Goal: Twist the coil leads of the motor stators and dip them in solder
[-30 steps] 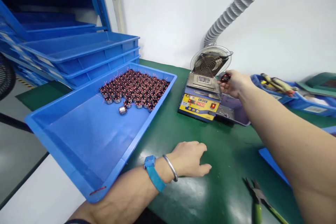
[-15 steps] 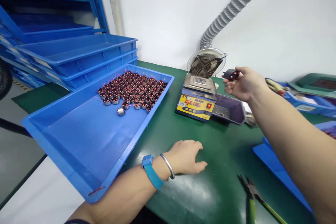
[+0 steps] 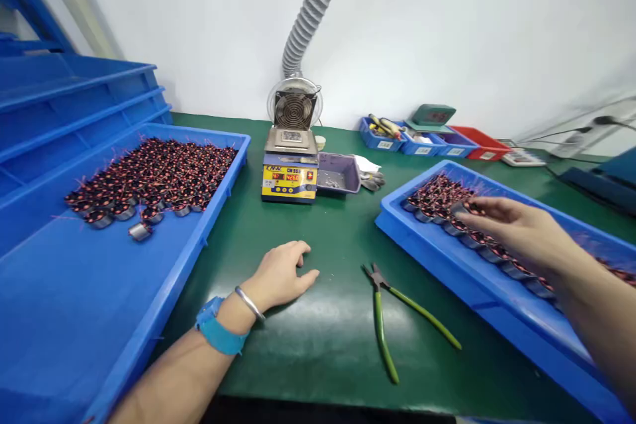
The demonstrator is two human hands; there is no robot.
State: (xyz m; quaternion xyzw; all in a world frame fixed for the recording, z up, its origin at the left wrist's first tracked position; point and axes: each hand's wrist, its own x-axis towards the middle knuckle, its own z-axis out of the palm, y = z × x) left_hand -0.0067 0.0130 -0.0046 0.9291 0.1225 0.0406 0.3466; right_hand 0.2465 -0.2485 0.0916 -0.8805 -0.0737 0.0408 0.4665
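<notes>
My right hand [image 3: 517, 228] pinches a small round metal part with red wires [image 3: 466, 208] over the right blue tray [image 3: 484, 281], beside rows of similar parts [image 3: 440, 195]. My left hand [image 3: 285, 273] rests on the green table with its fingers apart and nothing in them; a blue strap and a silver bangle are on that wrist. Between my left hand and the right tray lie green-handled cutters [image 3: 380, 285], their handles spread. The left blue tray [image 3: 191, 255] holds many more such parts [image 3: 163, 175], one of them lying on its side [image 3: 140, 232].
A yellow and blue heated unit [image 3: 289, 179] with a lit display stands under a grey duct hose [image 3: 313, 10]. Beside it are a purple bin [image 3: 350, 175] and a glove [image 3: 372, 180]. Small blue bins [image 3: 380, 139] and a red bin [image 3: 479, 144] line the wall.
The view has turned right. My right hand has moved from beside the heated unit to the right tray, still holding a part. My left hand stays open on the table.
</notes>
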